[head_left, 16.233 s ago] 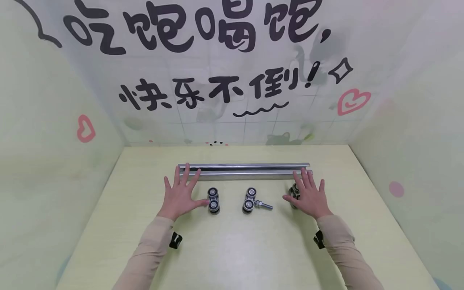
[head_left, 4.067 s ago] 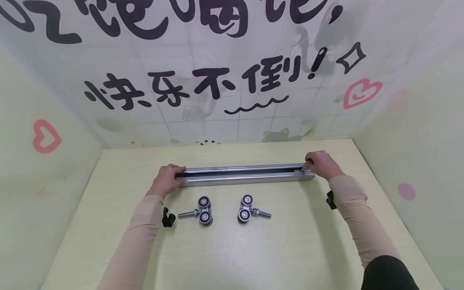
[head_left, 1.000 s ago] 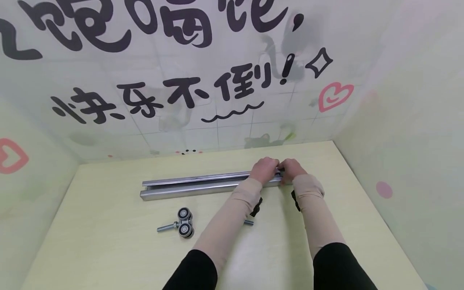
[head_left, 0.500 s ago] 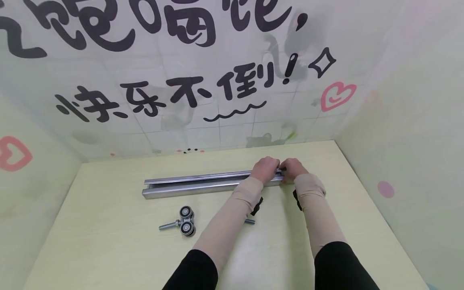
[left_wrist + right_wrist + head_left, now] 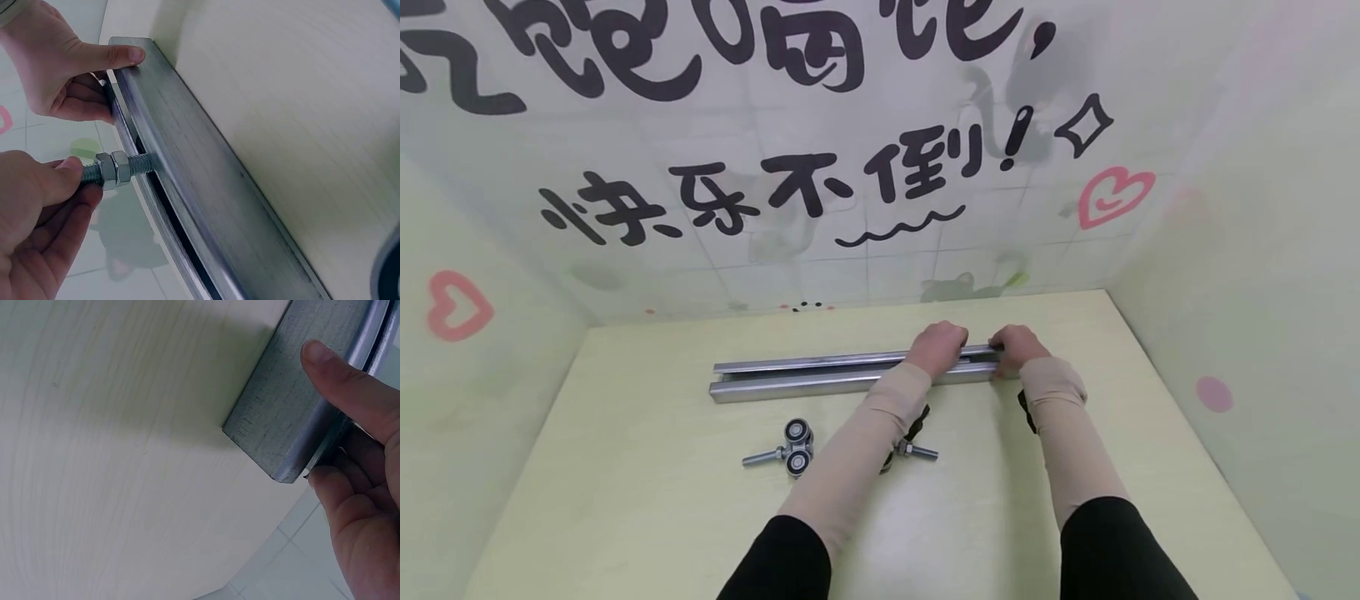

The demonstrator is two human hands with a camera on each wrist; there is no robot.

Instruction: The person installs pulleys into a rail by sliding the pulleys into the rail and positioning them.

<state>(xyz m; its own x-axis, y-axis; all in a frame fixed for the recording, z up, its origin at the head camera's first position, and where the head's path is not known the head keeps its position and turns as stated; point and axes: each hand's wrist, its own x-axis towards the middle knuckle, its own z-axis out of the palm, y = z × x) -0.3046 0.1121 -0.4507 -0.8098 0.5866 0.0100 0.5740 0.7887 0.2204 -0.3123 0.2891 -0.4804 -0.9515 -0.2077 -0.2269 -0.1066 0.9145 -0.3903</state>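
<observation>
Two grips are being put to work near the right end of a metal rail (image 5: pixel 805 384), which is being borne by the desk (image 5: pixel 647 475) with its long slot facing up. By the left grip (image 5: pixel 937 348) a threaded bolt (image 5: pixel 122 169) is being pinched narrowly between thumb and fingers, just above its pair of nuts. The bolt's lower end is being hidden inside the slot, so it cannot be told how any wheels below are being seated. By the right grip (image 5: pixel 1017 346) the rail's end is being held, thumb laid on the near wall and fingers curled at the far side.

The step in hand is being judged as the fitting of a trolley into the channel. For that, the bolt is best being held square to the slot, so that neither lip is being rubbed by the thread. Light force is being called for at the bolt, while firm bracing is being asked of the hold on the rail, lest the rail be shifted. Fingertips are best being spared the slot's metal edges.

Meanwhile, one trolley (image 5: pixel 797 448) is being left nearer the front, and another (image 5: pixel 917 451) is being partly covered by the left sleeve (image 5: pixel 850 475).
</observation>
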